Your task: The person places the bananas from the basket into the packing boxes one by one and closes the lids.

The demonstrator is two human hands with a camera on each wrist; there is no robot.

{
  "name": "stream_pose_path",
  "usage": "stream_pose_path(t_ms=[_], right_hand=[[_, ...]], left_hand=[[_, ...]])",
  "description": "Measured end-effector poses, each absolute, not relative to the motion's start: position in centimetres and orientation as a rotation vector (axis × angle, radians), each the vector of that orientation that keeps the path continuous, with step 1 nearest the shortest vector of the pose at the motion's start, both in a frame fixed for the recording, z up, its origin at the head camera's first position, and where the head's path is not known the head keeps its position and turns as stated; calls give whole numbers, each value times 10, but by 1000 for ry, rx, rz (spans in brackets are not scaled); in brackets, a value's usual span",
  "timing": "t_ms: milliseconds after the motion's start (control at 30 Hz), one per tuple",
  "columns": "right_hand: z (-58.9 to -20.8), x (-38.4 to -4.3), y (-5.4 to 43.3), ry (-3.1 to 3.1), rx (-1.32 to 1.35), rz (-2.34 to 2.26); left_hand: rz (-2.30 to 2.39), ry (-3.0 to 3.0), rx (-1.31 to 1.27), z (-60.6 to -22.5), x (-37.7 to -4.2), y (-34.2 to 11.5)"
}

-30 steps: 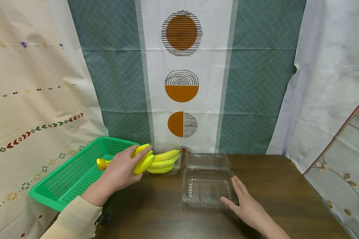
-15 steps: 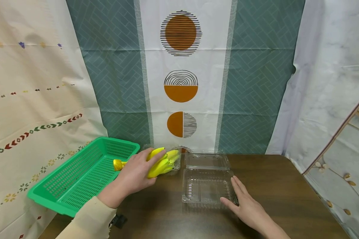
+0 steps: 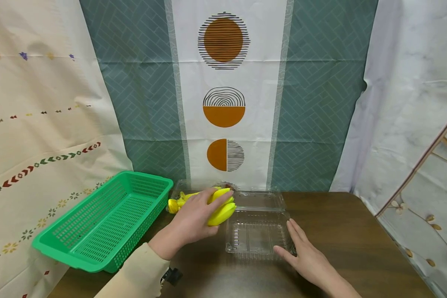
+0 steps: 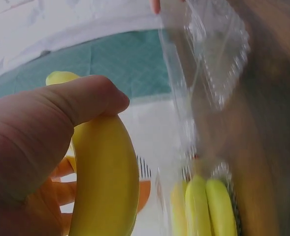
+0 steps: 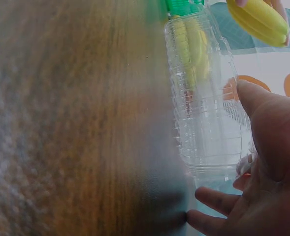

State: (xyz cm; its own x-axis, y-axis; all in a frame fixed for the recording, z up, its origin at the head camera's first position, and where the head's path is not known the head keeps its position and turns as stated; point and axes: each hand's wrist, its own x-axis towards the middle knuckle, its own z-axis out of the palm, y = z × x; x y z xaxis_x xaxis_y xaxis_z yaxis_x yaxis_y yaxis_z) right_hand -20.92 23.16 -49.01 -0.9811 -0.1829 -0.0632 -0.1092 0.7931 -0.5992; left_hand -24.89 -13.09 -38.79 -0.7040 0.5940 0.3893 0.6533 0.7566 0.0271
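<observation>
My left hand [image 3: 195,214] grips a bunch of yellow bananas [image 3: 222,212], raised near the left side of a lidded clear plastic container [image 3: 258,238]. In the left wrist view, the thumb presses across one banana [image 4: 105,172] while the other fingers reach behind the bunch. The container sits with its lid [image 3: 258,200] folded back and no fruit inside. At its right wall, my right hand [image 3: 314,263] rests with fingers extended. The right wrist view shows that thumb and fingers spread about the container's end [image 5: 211,162].
Behind my left hand, a second clear container [image 3: 179,186] holds another banana bunch [image 4: 199,209], partly hidden in the head view. A green perforated basket [image 3: 135,236] stands on the left of the brown wooden table [image 3: 342,223]. Patterned cloths hang behind and at both sides.
My left hand has carried the bananas rightward, from beside the green basket, past the filled container, to the left edge of the other container. The right hand has stayed in place.
</observation>
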Motion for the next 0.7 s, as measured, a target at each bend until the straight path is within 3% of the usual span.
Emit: stream_pose_path(t_ms=[700], right_hand=[[-489,-209,232,2884,-234,-936]], left_hand=[[-328,-2720,-1084,-409,-258,-57]])
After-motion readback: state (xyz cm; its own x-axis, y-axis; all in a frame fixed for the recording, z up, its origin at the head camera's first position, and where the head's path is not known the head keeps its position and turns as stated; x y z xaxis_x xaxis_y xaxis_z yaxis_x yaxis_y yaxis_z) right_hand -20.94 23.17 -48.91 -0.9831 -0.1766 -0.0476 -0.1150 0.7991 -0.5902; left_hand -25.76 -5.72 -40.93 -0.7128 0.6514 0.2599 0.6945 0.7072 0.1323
